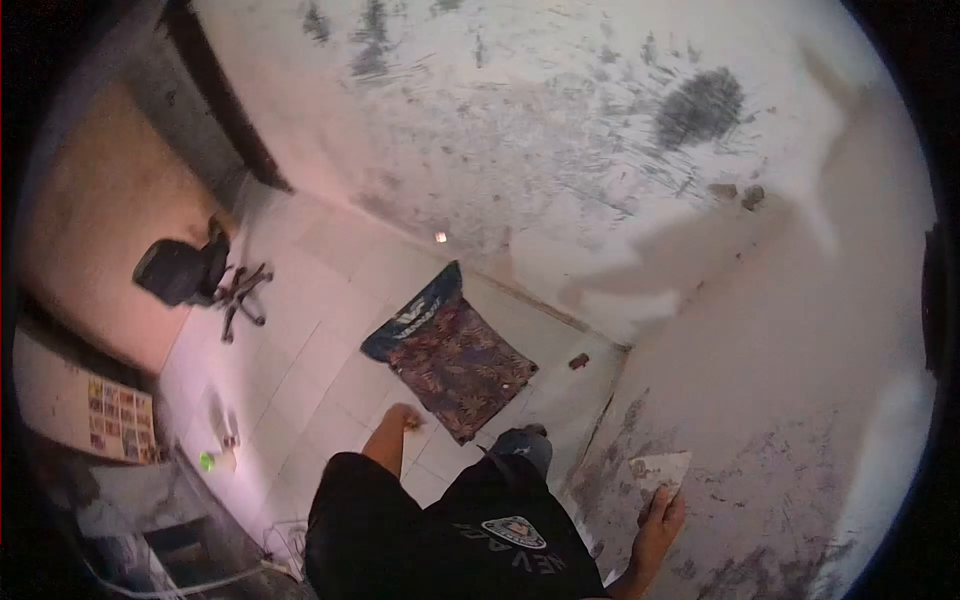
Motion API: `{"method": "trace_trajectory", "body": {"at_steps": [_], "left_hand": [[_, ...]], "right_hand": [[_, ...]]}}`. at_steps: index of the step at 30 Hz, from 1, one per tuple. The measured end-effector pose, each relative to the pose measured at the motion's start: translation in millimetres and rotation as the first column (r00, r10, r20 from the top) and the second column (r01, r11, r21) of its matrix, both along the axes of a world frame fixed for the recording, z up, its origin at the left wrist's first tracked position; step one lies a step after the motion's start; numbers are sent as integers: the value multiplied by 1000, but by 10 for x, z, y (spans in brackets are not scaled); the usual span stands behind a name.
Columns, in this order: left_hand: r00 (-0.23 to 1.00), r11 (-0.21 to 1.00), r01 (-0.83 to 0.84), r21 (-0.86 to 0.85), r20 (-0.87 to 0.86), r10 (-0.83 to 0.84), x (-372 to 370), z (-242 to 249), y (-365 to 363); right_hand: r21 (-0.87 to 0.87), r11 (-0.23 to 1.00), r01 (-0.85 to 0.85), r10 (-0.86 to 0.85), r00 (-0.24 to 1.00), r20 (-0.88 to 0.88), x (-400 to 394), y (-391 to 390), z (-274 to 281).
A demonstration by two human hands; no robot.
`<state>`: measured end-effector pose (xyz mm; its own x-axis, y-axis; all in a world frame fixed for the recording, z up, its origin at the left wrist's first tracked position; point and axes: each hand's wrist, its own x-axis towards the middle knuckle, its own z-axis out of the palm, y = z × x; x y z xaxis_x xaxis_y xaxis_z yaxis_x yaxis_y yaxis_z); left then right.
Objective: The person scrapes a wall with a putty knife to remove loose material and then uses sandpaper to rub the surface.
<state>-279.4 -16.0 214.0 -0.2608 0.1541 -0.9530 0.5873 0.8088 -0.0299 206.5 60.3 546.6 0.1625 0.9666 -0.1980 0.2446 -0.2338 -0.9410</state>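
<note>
My right hand (660, 516) is closed around a putty knife, whose wide pale blade (660, 467) is smeared with brown patches. The blade overlaps the right-hand wall (745, 430), which carries dark scuffs and rough patches. My left hand (407, 417) hangs low beside my body, over the floor tiles, and its fingers are too small and dim to make out. Just past it lies a dark patterned cloth (465, 375) with a blue end bearing white lettering, spread on the floor.
A black office chair (185, 270) stands at the left. A brown chunk (579, 361) lies near the wall corner, and a bright green item (207, 461) sits at lower left. The facing wall (520, 120) has dark patches and a small lit spot (440, 237) at its base.
</note>
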Motion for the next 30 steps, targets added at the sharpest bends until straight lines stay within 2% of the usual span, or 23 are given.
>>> {"method": "trace_trajectory", "body": {"at_steps": [1, 2, 3, 4, 5, 6, 8, 10, 11, 12, 13, 15, 16, 18, 19, 20, 21, 22, 23, 25, 26, 28, 30], "left_hand": [[872, 936, 269, -226, -355, -337, 58, 157, -427], [601, 579, 616, -534, -155, -784, -257, -797, -1275], [846, 939, 162, -304, -447, -291, -73, -210, -1471], [996, 868, -44, -495, -89, 0, -141, -164, -1818], [875, 793, -358, -492, 119, 469, -241, -395, -2313], [910, 895, -400, -195, -198, 364, 27, -149, -2664], [792, 940, -326, 105, -513, 332, 302, 42, -3139], [916, 923, -194, -332, -399, 49, 178, -544, -3429], [503, 934, -314, -170, -864, 11, 509, -873, -3468], [755, 967, -127, -219, -654, -48, 377, -853, -3459], [912, 977, 70, -201, -383, -144, 167, -813, -3460], [936, 997, -78, -22, -346, 66, -187, -443, -3016], [923, 989, -115, 89, -360, 140, -290, -284, -2901], [899, 949, -106, 298, -379, 219, -659, -266, -2852], [891, 914, -61, 401, -390, 231, -943, -261, -2848], [883, 915, -38, 401, -416, 219, -1333, -157, -2919], [880, 818, -168, 551, -291, 376, -1461, 53, -3056], [852, 683, -311, 662, -125, 509, -1467, 329, -3200], [760, 540, -439, 718, -23, 649, -1555, 771, -3305], [618, 453, -475, 754, -81, 782, -1758, 781, -3653], [629, 466, -459, 757, -94, 772, -1859, 744, -3798], [514, 266, -564, 781, 80, 854, -2070, 840, -3810], [547, 219, -530, 819, 133, 827, -2308, 982, -3640]], "right_hand": [[12, 999, -51, 51, 998, -41, -112, 71, 40], [62, 992, -107, 112, 990, -88, -269, 133, 87], [80, 987, -138, 146, 985, -94, -396, 193, 117], [108, 967, -231, 238, 969, -60, -501, 245, 168], [127, 941, -313, 319, 948, -27, -614, 265, 207], [132, 957, -257, 264, 964, -37, -790, 206, 245], [105, 948, -300, 307, 950, -55, -944, 125, 240], [96, 933, -347, 354, 932, -75, -1056, -10, 145], [82, 918, -387, 389, 921, -7, -1057, -96, 56], [64, 903, -424, 421, 905, 60, -1075, -194, -23], [77, 899, -432, 429, 902, 54, -1112, -283, -95], [5, 922, -387, 387, 922, 27, -1219, -476, -226], [20, 920, -390, 390, 921, 14, -1140, -511, -515], [77, 889, -452, 393, 838, 379, -1190, -582, -1218], [104, 893, -439, 380, 856, 349, -1631, -667, -1246], [92, 940, -328, 318, 942, 109, -2181, -790, -1044], [34, 974, -225, 228, 968, -105, -2577, -935, -784], [-10, 951, -308, 306, 948, -87, -2946, -1062, -525], [-41, 922, -385, 381, 921, -84, -3351, -1165, -330], [84, 863, -499, 502, 825, -261, -4012, -1384, -265], [84, 871, -484, 487, 829, -275, -4199, -1443, -295], [139, 707, -693, 704, 671, -234, -4526, -1496, -382], [113, 724, -680, 687, 696, -210, -4739, -1518, -516]]}}
